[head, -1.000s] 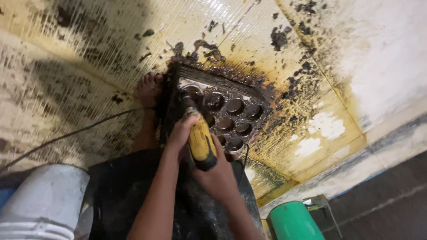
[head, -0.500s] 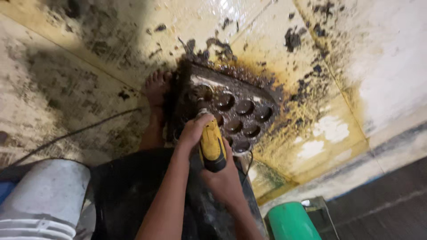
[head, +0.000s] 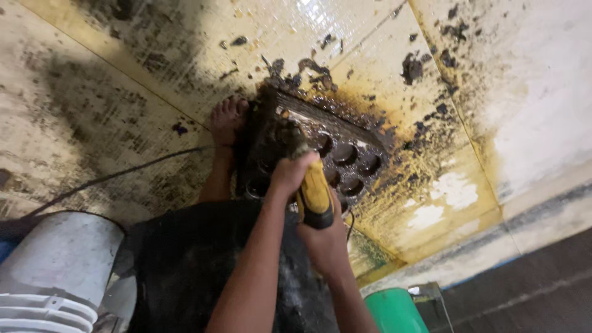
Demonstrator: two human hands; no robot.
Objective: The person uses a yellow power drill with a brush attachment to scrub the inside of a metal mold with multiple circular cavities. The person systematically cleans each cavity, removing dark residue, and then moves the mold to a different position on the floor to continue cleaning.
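Gripping yellow power tool (head: 314,194) — left hand (head: 293,172), right hand (head: 324,237) | on blackened cup tray (head: 345,154)

We see no packages, labels, signs or screens here, nothing boxed, printed or lit from twelve o'clock round to six.

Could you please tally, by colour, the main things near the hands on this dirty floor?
Yellow: 1, the power tool, both hands holding it
Dark, grimy: 1, the cupped baking tray
Green: 1, the bucket
Black: 1, the cable
Total: 4
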